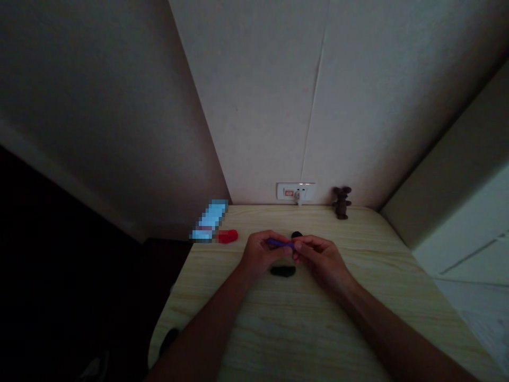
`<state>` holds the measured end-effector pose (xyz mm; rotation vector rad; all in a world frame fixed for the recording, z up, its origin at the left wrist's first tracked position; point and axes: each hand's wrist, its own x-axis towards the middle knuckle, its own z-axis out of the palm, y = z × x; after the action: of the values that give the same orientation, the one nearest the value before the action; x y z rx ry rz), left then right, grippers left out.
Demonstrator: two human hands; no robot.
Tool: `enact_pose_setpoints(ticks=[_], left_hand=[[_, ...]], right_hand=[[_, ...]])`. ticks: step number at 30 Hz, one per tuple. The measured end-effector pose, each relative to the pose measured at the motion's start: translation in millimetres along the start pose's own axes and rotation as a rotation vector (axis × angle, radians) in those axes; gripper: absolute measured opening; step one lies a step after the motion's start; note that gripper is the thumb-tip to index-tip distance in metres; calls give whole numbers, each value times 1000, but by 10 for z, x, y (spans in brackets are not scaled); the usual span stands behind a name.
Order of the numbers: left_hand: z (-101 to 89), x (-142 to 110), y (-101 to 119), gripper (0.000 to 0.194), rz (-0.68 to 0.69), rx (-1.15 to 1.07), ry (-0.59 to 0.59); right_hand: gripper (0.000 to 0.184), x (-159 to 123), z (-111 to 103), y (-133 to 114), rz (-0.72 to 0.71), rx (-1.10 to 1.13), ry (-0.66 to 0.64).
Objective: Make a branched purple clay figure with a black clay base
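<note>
1. Nearest to the camera are the left forearm (pixel 210 323) and the right forearm (pixel 385 321), reaching over the near part of the desk (pixel 262 334).
2. Left hand (pixel 263 253) has its grip on the left part of a thin purple stick (pixel 279 243); the thumb and fingers pinch it.
3. Right hand (pixel 324 259) has its grip on the right end of the same stick, also in a pinch. How strongly either hand presses, I cannot tell.
4. Purple stick lies across between the two hands, above the middle of the desk. Its exact ends are covered by the fingers.
5. Handling the stick with the fingertips seems to be the step in hand. To do it well, I would keep the pressure light and equal on both sides, because such a thin piece may bend.
6. It is good to keep the wrists a little high: a black piece (pixel 283 271) lies just on the near side of the hands, and a dark round piece (pixel 296 234) on the far side, partly hidden.
7. Red piece (pixel 228 236) lies at the left, apart from the left hand, so it does not disturb. Brown figure (pixel 342 202) is at the far right.
</note>
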<state>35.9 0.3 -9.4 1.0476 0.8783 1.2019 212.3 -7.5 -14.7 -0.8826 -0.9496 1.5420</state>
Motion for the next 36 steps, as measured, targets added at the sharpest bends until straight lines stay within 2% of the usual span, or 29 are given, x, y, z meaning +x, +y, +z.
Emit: enact_pose_setpoints(ticks=[8, 16, 20, 24, 30, 36], left_hand=[[-18, 31, -33, 37, 23, 11, 35], [-17, 27, -30, 34, 39, 21, 87], [-13, 10, -27, 30, 69, 21, 59], [-11, 5, -18, 38, 58, 14, 37], [-16, 8, -21, 36, 64, 100, 47], [-20, 11, -24, 32, 95, 109, 11]], right_hand=[[31, 27, -43, -4, -136, -151, 67], [21, -55, -1, -44, -348, -348, 40], [23, -63, -6, -45, -322, -347, 28], [21, -53, -16, -39, -299, -344, 20], [28, -44, -25, -35, -248, -238, -10], [21, -47, -46, -68, -254, -327, -48]])
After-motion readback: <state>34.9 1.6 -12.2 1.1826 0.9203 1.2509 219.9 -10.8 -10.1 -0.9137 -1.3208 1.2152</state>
